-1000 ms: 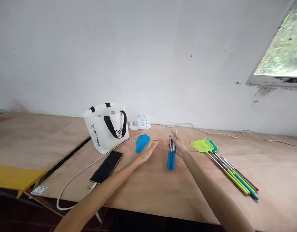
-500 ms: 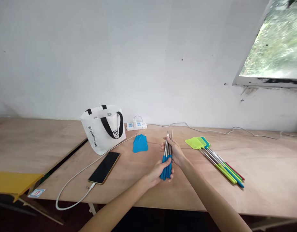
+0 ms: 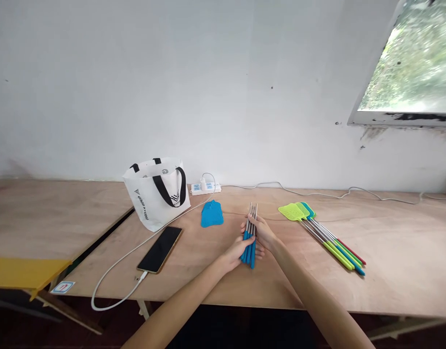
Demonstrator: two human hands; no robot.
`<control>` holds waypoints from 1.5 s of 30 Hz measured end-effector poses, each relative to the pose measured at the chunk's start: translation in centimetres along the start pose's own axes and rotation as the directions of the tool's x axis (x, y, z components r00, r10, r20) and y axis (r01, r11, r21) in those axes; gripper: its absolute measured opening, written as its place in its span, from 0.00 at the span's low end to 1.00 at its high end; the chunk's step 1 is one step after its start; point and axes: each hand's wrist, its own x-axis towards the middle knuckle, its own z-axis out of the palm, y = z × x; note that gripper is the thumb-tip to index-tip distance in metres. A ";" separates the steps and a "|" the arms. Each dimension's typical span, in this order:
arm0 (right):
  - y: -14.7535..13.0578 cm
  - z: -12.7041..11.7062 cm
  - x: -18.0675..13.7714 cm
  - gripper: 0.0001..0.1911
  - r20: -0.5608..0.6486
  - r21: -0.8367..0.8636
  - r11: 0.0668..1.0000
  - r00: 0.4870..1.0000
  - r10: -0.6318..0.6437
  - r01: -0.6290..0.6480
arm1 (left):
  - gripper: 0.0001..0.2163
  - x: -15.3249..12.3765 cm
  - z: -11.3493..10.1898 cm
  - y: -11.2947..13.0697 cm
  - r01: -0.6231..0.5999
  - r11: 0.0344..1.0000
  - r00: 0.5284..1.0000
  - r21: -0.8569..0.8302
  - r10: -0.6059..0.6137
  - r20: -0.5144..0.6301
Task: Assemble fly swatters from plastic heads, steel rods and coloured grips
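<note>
Both hands hold a bundle of metal rods with blue grips (image 3: 250, 231) above the middle of the wooden table (image 3: 390, 271). My left hand (image 3: 236, 252) wraps around the blue grip ends. My right hand (image 3: 262, 231) is closed around the metal shafts a little higher up. A blue swatter head (image 3: 211, 214) lies flat on the table to the left of the bundle, apart from both hands.
Several assembled fly swatters (image 3: 322, 235) with green and blue heads lie to the right. A white tote bag (image 3: 158, 191), a phone (image 3: 160, 249) on a white charging cable and a power strip (image 3: 206, 187) sit at the left and back.
My left hand left the area near the blue swatter head and closed on the blue grip ends of the bundle. The bundle now sits slightly lower in both hands.
</note>
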 end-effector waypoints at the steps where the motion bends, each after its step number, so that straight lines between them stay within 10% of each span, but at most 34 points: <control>1: 0.2 -0.4 0.7 0.16 -0.018 -0.061 0.998 1.000 -0.007 0.005 | 0.16 0.3 -0.2 0.1 -0.052 0.994 0.997 0.092 0.057 -0.048; 6: 0.5 -2.6 4.7 0.20 -0.095 -0.458 0.888 0.992 -0.082 0.029 | 0.31 0.8 -0.9 0.0 -0.273 0.749 0.890 0.603 0.435 -0.138; 13: 1.6 -3.7 4.9 0.19 -0.085 -0.888 0.460 0.976 -0.201 0.018 | 0.23 0.4 0.0 -0.8 -0.226 0.242 0.854 0.944 0.515 0.072; 18: 0.0 -9.5 2.3 0.22 -0.159 -0.966 0.240 0.956 -0.248 -0.098 | 0.18 0.2 0.0 0.1 -0.393 -0.018 0.834 0.919 0.415 0.364; 27: -2.8 -21.6 -2.9 0.24 -0.369 -0.926 -0.007 0.911 -0.185 -0.376 | 0.21 1.4 0.2 0.1 -0.396 -0.014 0.837 0.918 0.407 0.367; 45: -1.5 -22.6 -1.3 0.19 -0.412 -0.891 -0.169 0.907 -0.091 -0.422 | 0.11 1.0 -0.2 0.1 -0.318 0.032 0.853 0.948 0.447 0.271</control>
